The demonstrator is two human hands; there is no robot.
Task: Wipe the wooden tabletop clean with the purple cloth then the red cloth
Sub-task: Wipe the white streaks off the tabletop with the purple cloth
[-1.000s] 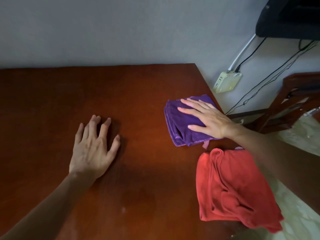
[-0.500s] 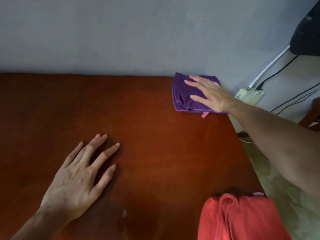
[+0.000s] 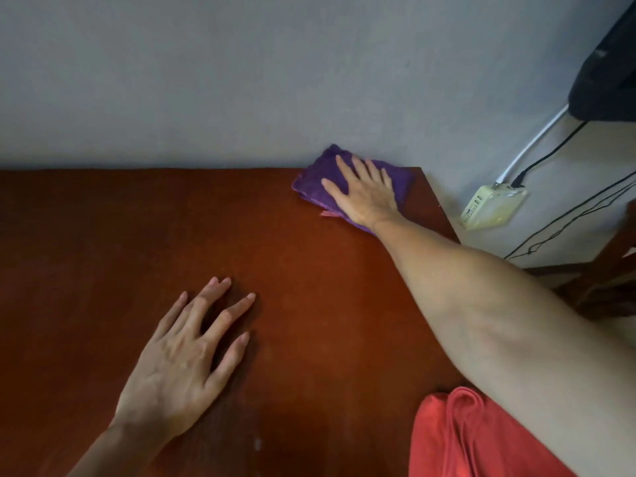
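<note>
Right hand (image 3: 366, 196), fingers (image 3: 344, 166) spread flat, presses the purple cloth (image 3: 318, 182) into the worktop's (image 3: 103, 235) far right corner against the wall. Pushed further, it could slip off the edge. Left hand (image 3: 182, 359) rests splayed; red cloth (image 3: 457, 438) waits near.

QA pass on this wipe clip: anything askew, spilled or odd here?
Minor only. The purple cloth under the flat right hand rides up against the wall at the tabletop's far right corner. A small pale speck sits near the front edge. The red cloth lies bunched at the near right. Left hand rests flat.
</note>
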